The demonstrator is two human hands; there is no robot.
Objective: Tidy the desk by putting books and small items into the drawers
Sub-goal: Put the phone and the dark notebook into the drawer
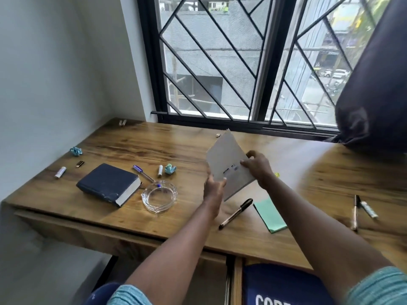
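Note:
Both my hands hold a thin grey booklet (pixel 224 157) tilted up above the middle of the wooden desk (pixel 176 146). My left hand (pixel 214 188) grips its lower left edge and my right hand (pixel 257 166) pinches its right edge. A thick dark blue book (pixel 108 183) lies at the left beside a glass ashtray (pixel 159 195). A black pen (pixel 236 213) and a green sticky pad (pixel 269 215) lie just below the booklet. An open drawer (pixel 236 280) under the front edge holds a blue book (pixel 282 287).
Small items are scattered on the left: a blue-capped pen (pixel 143 172), white batteries (pixel 60 172) (pixel 160 170), a teal clip (pixel 170 168), a crumpled blue bit (pixel 76 151). Two markers (pixel 361 209) lie at the right. A dark curtain (pixel 374 95) hangs at the window's right.

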